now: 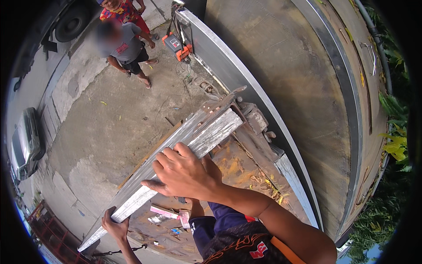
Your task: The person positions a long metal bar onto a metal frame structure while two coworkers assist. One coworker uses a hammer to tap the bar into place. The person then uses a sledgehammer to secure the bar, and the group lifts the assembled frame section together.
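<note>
A long silver-white painted bar (pixel 215 134), apparently metal, runs diagonally from the lower left to the centre. Toward its lower-left end, my left hand (pixel 116 223) is closed around it, thumb on the near side and fingers over the far edge. Farther up, my right hand (pixel 182 174) grips the same bar from above, its fingers curled over the far edge and its thumb lying along the top. Part of the bar is hidden under this hand. The bar's upper end lies beside a rusty metal bracket (pixel 257 121).
Below the bar is a rusty metal surface (pixel 246 160) with dry leaves, scraps and a pink-and-white box (pixel 165 211). A long curved-looking metal rail (pixel 263 90) passes on the right. Two people stand on the concrete beyond, near an orange-and-black machine (pixel 177 46). A silver car (pixel 27 143) is at far left.
</note>
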Tool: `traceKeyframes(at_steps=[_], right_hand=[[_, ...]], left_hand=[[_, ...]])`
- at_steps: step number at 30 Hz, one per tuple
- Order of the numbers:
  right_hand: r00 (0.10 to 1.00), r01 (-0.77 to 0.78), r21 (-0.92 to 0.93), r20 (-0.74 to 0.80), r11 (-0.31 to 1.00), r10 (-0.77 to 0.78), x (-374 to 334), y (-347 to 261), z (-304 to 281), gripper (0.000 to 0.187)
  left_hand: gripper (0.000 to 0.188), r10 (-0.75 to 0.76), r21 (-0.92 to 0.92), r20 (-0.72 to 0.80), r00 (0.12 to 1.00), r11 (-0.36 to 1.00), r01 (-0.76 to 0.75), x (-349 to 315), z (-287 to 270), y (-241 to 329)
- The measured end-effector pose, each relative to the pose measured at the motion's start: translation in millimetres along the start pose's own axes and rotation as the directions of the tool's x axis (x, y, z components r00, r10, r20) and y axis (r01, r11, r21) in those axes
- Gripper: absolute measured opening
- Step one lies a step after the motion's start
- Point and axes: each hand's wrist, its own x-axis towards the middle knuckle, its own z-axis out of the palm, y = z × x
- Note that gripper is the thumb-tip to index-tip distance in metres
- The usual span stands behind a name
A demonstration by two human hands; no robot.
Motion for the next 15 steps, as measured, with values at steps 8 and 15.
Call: traceKeyframes(at_steps=[8, 15], right_hand=[[0.996, 0.053, -0.034, -0.074, 0.998, -0.055, -10.6, 1.0, 11.9, 0.058], [0.993, 0.061, -0.029, -0.098, 0.998, -0.064, -10.2, 1.5, 10.4, 0.055]], left_hand=[[0.062, 0.04, -0.084, -0.178, 0.983, 0.995, -0.055, -4.2, 10.6, 79.9], [0.058, -0.034, -0.129, -0.126, 0.991, 0.992, 0.018, -4.7, 8.8, 74.7]])
